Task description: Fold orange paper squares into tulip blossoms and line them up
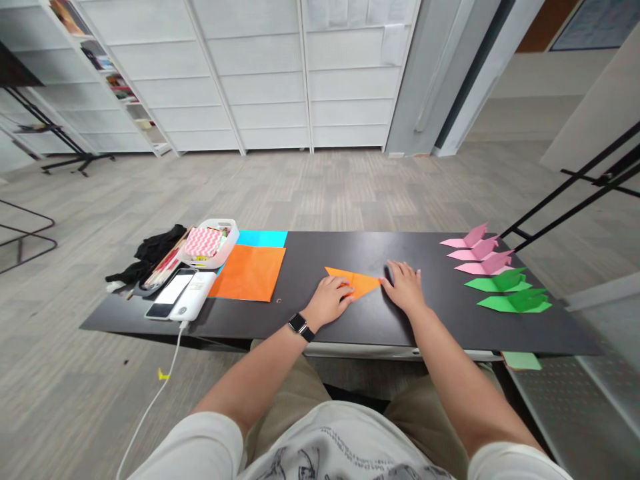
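An orange paper folded into a triangle (361, 280) lies on the black table (320, 320) in front of me. My left hand (331, 300) rests on its left part, fingers curled down onto the paper. My right hand (404, 285) lies flat on the table at the triangle's right tip, fingers stretched out and touching the paper's edge. A watch sits on my left wrist.
An orange sheet (249, 272) and a blue sheet (261, 238) lie at the left, beside a white tray (208, 243) of patterned papers, a phone (171, 293) and a power bank (194, 295). Folded pink pieces (477, 251) and green pieces (510, 291) line the right side.
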A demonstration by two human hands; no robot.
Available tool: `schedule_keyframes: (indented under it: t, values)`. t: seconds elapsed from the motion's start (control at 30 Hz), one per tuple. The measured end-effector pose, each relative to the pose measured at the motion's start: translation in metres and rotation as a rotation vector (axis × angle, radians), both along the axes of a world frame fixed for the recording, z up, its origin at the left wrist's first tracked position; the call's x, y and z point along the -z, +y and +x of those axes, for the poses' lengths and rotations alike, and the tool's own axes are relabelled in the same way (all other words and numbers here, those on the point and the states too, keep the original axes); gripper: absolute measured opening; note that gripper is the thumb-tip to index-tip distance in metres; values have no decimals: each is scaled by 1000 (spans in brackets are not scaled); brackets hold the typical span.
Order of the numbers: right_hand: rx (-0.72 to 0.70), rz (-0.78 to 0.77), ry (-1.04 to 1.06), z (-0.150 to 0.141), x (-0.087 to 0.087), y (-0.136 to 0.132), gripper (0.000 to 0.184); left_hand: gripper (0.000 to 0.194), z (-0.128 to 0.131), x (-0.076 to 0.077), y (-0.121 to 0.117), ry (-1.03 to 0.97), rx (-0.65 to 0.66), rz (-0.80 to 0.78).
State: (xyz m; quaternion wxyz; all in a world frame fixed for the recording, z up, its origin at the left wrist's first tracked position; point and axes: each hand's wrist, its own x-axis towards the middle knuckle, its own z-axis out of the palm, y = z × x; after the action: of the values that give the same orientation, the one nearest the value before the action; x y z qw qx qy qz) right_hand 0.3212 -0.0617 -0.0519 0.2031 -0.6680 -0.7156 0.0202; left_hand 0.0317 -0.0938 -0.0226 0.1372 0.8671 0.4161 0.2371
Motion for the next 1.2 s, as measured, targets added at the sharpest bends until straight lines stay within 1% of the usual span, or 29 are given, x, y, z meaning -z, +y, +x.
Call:
schedule_keyframes:
  t: [0.07, 0.13, 0.23, 0.3, 0.37, 0.5, 0.63, 0.73, 0.8, 0.9, 0.97, 1.03, 1.1, 1.2]
  values:
    - [23, 38, 47, 0, 0, 0, 50, 24, 0, 1, 0, -1, 2, 4]
    - [32, 67, 87, -1, -1, -2, 46, 25, 0, 2, 0, -3, 2, 9]
    - [-21, 101, 96, -4, -3, -5, 47, 25, 1, 1, 0, 1, 2, 9]
    - [-64, 97, 72, -5, -4, -7, 50, 25, 1, -1, -1, 4, -1, 1]
    - [-78, 76, 54, -6, -3, -7, 50, 26, 1, -3, -1, 1, 2, -5]
    - [-82, 47, 51, -6, -1, -8, 45, 27, -1, -3, 1, -35, 35, -11]
    - [-75, 56, 86, -4, -1, -8, 37, 27, -4, -1, 3, -74, 64, -24]
    - [-59, 88, 143, -3, -4, -6, 32, 24, -4, 0, 2, -65, 86, -22]
    - [-106, 99, 177, -6, -9, -2, 32, 23, -3, 0, 0, -46, 89, -11]
    - [-241, 33, 146, -18, -17, 7, 34, 23, -2, -1, -2, -20, 64, 8]
    - [-265, -34, 75, -29, -21, 13, 31, 21, -1, -2, -2, -12, 37, 21]
    - [-276, -80, 48, -39, -24, 16, 27, 21, -1, -3, -2, -9, 25, 29]
    - [-282, -91, 62, -45, -26, 16, 23, 20, -2, -4, -2, -7, 29, 29]
    - [-284, -82, 115, -46, -28, 16, 18, 19, -3, -4, -2, -13, 34, 26]
